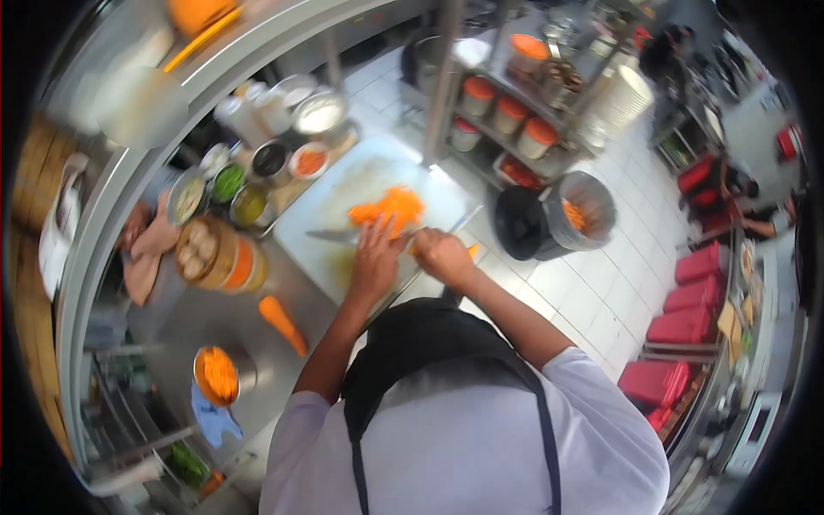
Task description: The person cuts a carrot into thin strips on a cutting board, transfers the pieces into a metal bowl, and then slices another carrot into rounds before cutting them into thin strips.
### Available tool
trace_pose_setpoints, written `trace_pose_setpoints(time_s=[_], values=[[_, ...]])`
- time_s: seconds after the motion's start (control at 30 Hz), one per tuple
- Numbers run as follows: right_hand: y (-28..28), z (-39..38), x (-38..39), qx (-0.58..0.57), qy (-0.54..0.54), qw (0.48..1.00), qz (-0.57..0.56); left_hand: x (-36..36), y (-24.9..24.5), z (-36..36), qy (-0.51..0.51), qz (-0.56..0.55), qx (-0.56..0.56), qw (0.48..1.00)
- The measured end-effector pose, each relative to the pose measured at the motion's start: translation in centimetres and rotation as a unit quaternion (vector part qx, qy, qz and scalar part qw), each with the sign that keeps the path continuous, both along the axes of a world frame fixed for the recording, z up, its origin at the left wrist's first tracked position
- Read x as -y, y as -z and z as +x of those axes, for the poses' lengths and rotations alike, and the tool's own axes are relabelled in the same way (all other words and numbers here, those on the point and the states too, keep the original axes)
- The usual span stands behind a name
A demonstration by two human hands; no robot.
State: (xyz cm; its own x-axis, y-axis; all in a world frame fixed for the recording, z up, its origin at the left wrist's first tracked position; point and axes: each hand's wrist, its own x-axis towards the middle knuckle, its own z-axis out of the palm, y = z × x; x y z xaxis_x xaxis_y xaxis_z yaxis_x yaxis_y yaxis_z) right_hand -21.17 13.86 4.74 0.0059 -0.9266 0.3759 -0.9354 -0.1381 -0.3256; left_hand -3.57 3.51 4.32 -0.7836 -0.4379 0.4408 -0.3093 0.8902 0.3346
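Observation:
On the white cutting board (299,206) lies a heap of shredded carrot (403,206). My right hand (444,257) is closed around the handle of a knife, at the board's near right edge. The knife (330,234) points left, its blade passing beneath my left hand. My left hand (375,256) lies over the blade with its fingers stretched out, fingertips at the near side of the carrot heap. A bit of orange shows beside my right hand. A whole carrot (281,324) rests on the steel counter (163,322), left of the board.
A metal container of shredded carrot (218,376) stands near a blue cloth (215,421). Beyond the board are small bowls and a bamboo steamer (225,257). Another person's hands (148,245) are at the far left. A lined bin (592,206) stands right, below shelves of orange-lidded tubs (508,112).

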Motion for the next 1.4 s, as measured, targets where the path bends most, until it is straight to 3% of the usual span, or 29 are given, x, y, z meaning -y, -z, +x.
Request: trace_pose_setpoints(time_s=[0.17, 0.3, 0.57, 0.67, 0.8, 0.87, 0.9, 0.93, 1.0, 1.03, 1.17, 1.4], values=[[-0.9, -3.3, -1.4, 0.013, 0.046, 0.999, 0.003, 2.6, -0.6, -2.4, 0.025, -0.058, 0.016, 0.998], [-3.9, -6.2, -4.1, -0.033, 0.085, 0.995, 0.033, 3.8, -0.8, -3.1, 0.019, -0.042, 0.074, 0.996], [-8.5, -9.2, -10.3, -0.048, 0.143, 0.987, 0.06, 5.0, 0.5, -2.5, -0.021, -0.029, 0.07, 0.997], [-10.3, -9.1, -12.6, 0.052, 0.171, 0.981, 0.078, 5.2, 1.0, -2.2, -0.073, -0.003, 0.013, 0.997], [-7.8, -8.1, -11.9, 0.256, 0.194, 0.942, 0.096, 5.6, 2.7, -1.6, -0.146, 0.032, -0.128, 0.98], [-6.3, -7.0, -9.7, 0.35, 0.169, 0.912, 0.13, 4.3, 2.6, -1.7, -0.129, 0.023, -0.159, 0.979], [-6.1, -6.5, -8.5, 0.502, 0.167, 0.831, 0.172, 3.6, 4.2, -1.7, -0.107, 0.027, -0.148, 0.983], [-6.1, -6.2, -7.4, 0.541, 0.17, 0.797, 0.207, 3.1, 4.9, -1.7, -0.09, 0.029, -0.137, 0.986], [-4.9, -5.8, -5.3, 0.588, 0.145, 0.767, 0.214, 0.2, 3.1, -2.2, -0.008, -0.032, -0.137, 0.99], [-5.0, -5.5, -4.6, 0.593, 0.139, 0.759, 0.23, -1.8, 1.0, -2.3, -0.01, -0.036, -0.075, 0.997], [-6.5, -4.6, -3.0, 0.622, 0.114, 0.721, 0.283, -3.8, -0.9, -2.7, 0.01, -0.003, -0.015, 1.0], [-6.3, -4.5, -4.1, 0.592, 0.099, 0.74, 0.302, -0.4, 1.7, -3.5, -0.036, -0.019, -0.044, 0.998]])
